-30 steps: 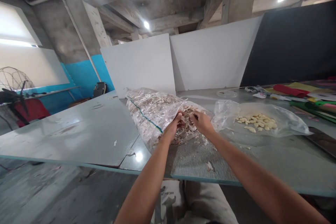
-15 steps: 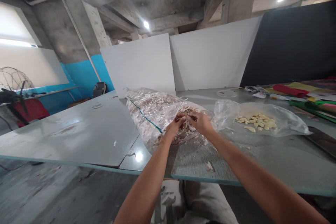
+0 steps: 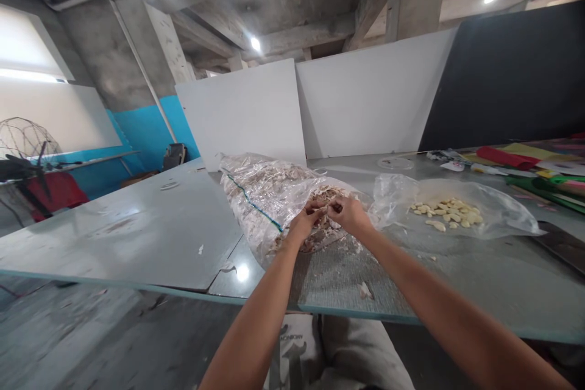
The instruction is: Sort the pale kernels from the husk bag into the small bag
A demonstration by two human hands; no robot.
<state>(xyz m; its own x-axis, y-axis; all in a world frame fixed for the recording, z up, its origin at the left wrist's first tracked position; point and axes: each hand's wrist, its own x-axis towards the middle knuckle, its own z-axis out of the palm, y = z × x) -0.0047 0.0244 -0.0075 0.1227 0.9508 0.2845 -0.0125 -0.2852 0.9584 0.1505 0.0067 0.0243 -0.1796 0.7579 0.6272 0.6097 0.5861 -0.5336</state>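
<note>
My left hand and my right hand are close together over a heap of dry, papery brown and whitish husks. The fingertips of both are pinched, and what sits between them is too small to make out. The husks spill from the mouth of a large clear plastic bag stuffed with similar pale scraps, a blue-green strip running along it. To the right, a second clear plastic bag lies flat with smooth, pale yellow pieces like peeled cloves or kernels on it.
The grey glass-topped table carries loose husk scraps, one near its front edge. A dark flat object lies at the right. Red, yellow and green sheets are piled at the back right. White panels stand behind.
My fingertips have shifted slightly over the husk heap, the right ones a little lower and farther from the left. Both bags stay where they were.
</note>
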